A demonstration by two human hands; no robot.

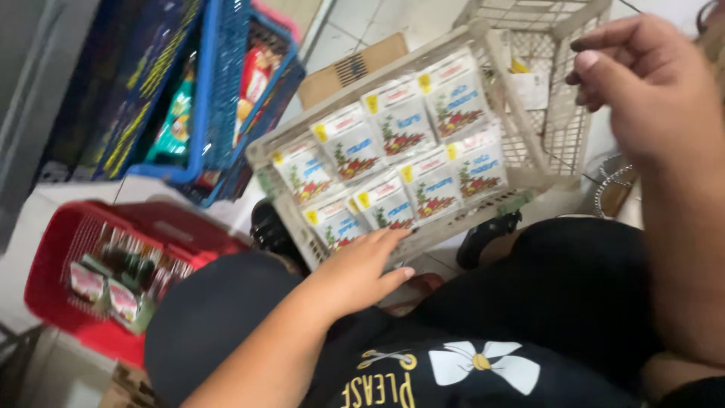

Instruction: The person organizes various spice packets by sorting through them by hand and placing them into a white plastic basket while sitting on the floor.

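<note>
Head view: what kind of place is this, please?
Probably a small shop or its stockroom. A grey crate holds rows of identical white packets, which the left hand touches. A red basket and a blue basket hold more packaged goods, all on a tiled floor.

I saw a pale tiled floor (362,23) carrying a beige crate (498,68) (full of white packets (400,121)), a red basket (53,264) and a blue basket (219,91).
</note>
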